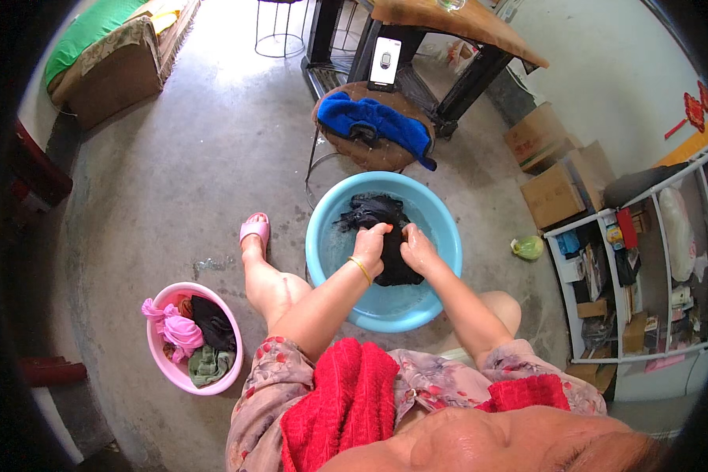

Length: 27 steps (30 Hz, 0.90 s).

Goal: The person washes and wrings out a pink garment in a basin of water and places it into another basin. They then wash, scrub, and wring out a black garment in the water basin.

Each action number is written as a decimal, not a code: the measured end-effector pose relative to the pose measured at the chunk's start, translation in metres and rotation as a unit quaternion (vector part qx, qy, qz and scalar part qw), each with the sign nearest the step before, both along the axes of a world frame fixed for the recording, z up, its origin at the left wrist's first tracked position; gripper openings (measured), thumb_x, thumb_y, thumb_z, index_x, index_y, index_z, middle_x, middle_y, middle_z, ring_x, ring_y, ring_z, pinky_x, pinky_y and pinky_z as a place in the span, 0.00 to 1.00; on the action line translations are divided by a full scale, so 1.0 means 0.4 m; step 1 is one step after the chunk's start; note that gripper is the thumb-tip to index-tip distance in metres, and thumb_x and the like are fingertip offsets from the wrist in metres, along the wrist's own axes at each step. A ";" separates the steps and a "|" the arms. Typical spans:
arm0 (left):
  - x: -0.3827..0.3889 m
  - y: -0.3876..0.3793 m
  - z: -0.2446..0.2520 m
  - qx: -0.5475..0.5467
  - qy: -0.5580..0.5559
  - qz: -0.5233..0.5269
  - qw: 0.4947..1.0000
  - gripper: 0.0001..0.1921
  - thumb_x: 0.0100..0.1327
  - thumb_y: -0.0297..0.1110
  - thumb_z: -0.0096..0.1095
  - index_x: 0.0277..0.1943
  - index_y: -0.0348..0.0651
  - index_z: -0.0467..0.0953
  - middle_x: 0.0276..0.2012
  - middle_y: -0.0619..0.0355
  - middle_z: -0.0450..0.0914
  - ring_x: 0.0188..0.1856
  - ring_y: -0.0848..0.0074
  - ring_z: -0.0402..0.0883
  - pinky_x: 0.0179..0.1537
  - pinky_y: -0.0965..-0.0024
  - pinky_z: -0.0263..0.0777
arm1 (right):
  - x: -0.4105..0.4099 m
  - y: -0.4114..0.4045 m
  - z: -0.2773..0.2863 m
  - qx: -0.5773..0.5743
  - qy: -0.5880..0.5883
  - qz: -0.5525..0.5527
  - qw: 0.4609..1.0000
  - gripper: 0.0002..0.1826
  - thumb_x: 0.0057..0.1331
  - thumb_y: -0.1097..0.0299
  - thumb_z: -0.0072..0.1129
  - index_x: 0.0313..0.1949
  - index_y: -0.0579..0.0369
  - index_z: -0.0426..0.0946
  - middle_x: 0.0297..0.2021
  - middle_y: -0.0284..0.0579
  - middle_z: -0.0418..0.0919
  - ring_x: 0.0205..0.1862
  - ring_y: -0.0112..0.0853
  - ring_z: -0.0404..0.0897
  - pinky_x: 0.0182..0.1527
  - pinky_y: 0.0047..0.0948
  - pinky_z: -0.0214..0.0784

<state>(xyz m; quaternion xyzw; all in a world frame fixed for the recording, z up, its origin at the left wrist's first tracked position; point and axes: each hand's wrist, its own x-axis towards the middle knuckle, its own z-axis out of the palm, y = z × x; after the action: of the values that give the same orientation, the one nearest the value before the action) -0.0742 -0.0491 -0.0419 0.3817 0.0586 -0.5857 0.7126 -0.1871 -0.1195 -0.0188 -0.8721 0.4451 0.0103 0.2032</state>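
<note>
A light blue plastic basin (317,253) with water stands on the floor before me. In it lies a dark wet garment (406,259), part of it bunched towards the far side. My left hand (371,248), with a gold bangle at its wrist, is closed on the cloth near the basin's middle. My right hand (418,251) grips the same garment a little to the right. The cloth spreads between and below both hands. A red towel (348,401) rests over my patterned clothes.
A pink tub (153,354) of clothes stands at the left. Beyond the basin, a round stool (354,156) holds a blue cloth (377,121) and a phone (384,62). Cardboard boxes (551,194), a green bag (527,248) and a white shelf (572,318) are at the right.
</note>
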 end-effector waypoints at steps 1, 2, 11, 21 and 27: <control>-0.002 -0.003 0.002 0.001 0.000 -0.001 1.000 0.11 0.55 0.31 0.54 0.40 0.37 0.75 0.35 0.55 0.78 0.35 0.67 0.78 0.41 0.62 0.71 | 0.000 0.004 -0.004 0.001 0.000 -0.001 1.000 0.13 0.61 0.69 0.44 0.45 0.58 0.64 0.45 0.63 0.72 0.48 0.54 0.71 0.51 0.43 0.63; -0.003 -0.004 0.006 -0.029 0.027 -0.003 0.999 0.11 0.56 0.33 0.53 0.40 0.39 0.75 0.36 0.56 0.78 0.38 0.68 0.77 0.43 0.64 0.69 | 0.004 0.009 -0.010 0.010 -0.153 0.036 0.988 0.17 0.61 0.69 0.45 0.50 0.57 0.62 0.48 0.61 0.69 0.51 0.53 0.69 0.53 0.42 0.61; 0.028 -0.003 0.007 -0.089 0.159 0.061 0.981 0.16 0.63 0.45 0.45 0.43 0.44 0.73 0.41 0.57 0.78 0.45 0.68 0.74 0.50 0.63 0.65 | 0.064 0.015 -0.089 0.019 -0.123 0.122 0.985 0.33 0.61 0.57 0.50 0.64 0.50 0.53 0.51 0.61 0.66 0.54 0.52 0.66 0.58 0.43 0.57; 0.039 -0.038 -0.065 -0.037 0.086 0.039 0.995 0.15 0.62 0.41 0.45 0.44 0.43 0.74 0.42 0.57 0.79 0.45 0.67 0.75 0.52 0.63 0.64 | 0.120 -0.034 -0.090 0.059 0.004 0.010 0.998 0.27 0.57 0.62 0.51 0.56 0.53 0.64 0.52 0.56 0.70 0.56 0.46 0.68 0.57 0.39 0.61; 0.071 -0.001 -0.054 -0.051 0.099 0.019 0.994 0.16 0.61 0.44 0.44 0.44 0.46 0.74 0.43 0.58 0.78 0.45 0.67 0.75 0.50 0.60 0.65 | 0.103 -0.020 0.059 0.106 -0.160 0.032 0.981 0.25 0.53 0.66 0.57 0.52 0.55 0.70 0.44 0.50 0.77 0.47 0.37 0.76 0.50 0.31 0.66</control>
<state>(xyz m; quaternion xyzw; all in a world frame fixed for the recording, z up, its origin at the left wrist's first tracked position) -0.0457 -0.0497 -0.0633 0.2844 0.1061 -0.6092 0.7326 -0.1457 -0.1275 0.0047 -0.8496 0.3755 -0.0754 0.3626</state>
